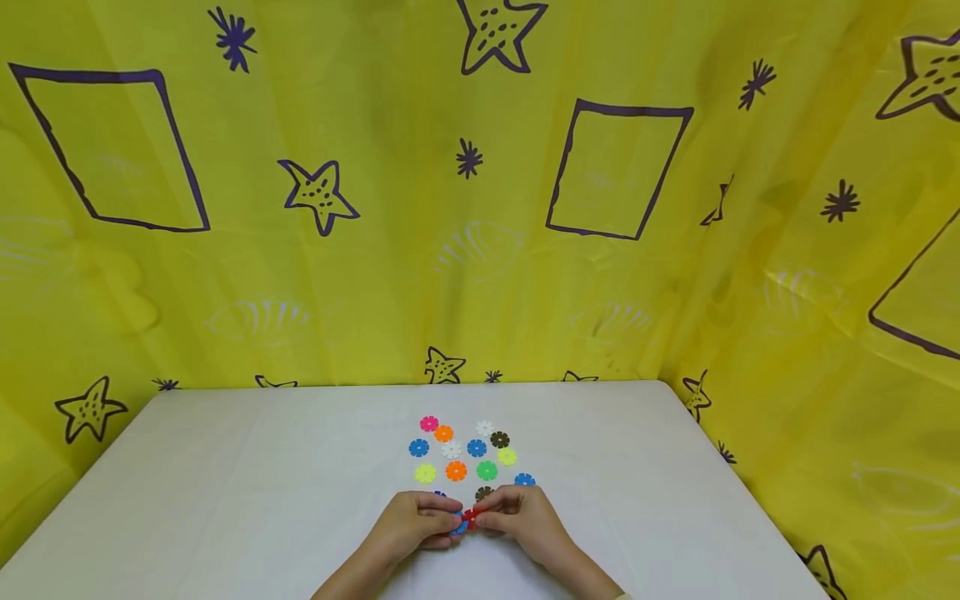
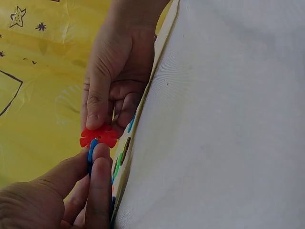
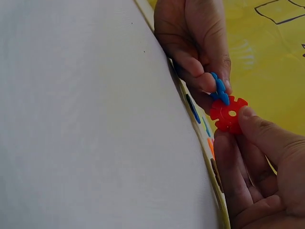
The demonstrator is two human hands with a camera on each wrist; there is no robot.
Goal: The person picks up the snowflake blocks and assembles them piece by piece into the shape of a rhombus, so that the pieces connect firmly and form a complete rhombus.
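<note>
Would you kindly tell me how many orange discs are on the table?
2: one orange disc beside the pink disc, another orange disc between a yellow disc and the green disc. More may be hidden by the left hand or right hand.

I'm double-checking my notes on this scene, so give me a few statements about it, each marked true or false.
1. The left hand pinches a blue disc. True.
2. The right hand is empty. False: it holds a red disc.
3. The blue disc and the red disc are apart. False: they touch.
4. A pink disc lies on the white table. True.
5. The backdrop is plain blue. False: it is yellow with dark markings.
</note>
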